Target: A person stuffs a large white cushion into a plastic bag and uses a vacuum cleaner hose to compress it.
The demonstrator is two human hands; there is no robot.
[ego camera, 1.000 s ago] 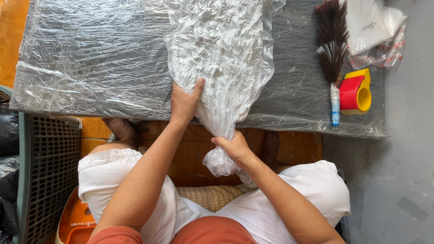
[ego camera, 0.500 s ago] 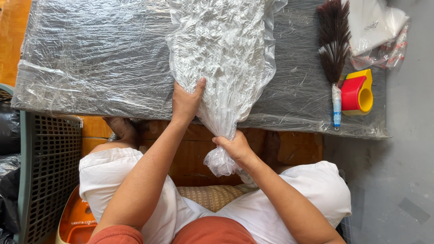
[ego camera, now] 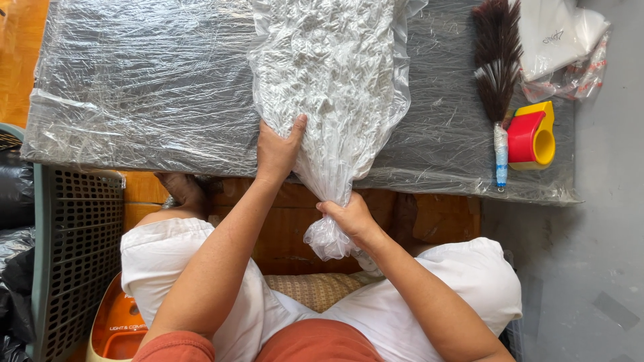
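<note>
Left hand [ego camera: 276, 149] flat, fingers spread on clear bag of white fabric [ego camera: 329, 80] atop wrapped table [ego camera: 134, 87]; right hand [ego camera: 349, 216] clenched around bag's gathered neck [ego camera: 333, 201].

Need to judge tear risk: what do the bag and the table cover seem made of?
Bag: thin clear plastic film, glossy and crinkled, gathered into a neck in the right hand; white crumpled contents show through. Table cover: clear stretch film, likely, wrinkled and shiny over a dark top.

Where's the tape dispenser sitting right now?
In the head view, the red and yellow tape dispenser sits at the right end of the plastic-wrapped table, just right of the feather duster handle and below the clear bags.
</note>
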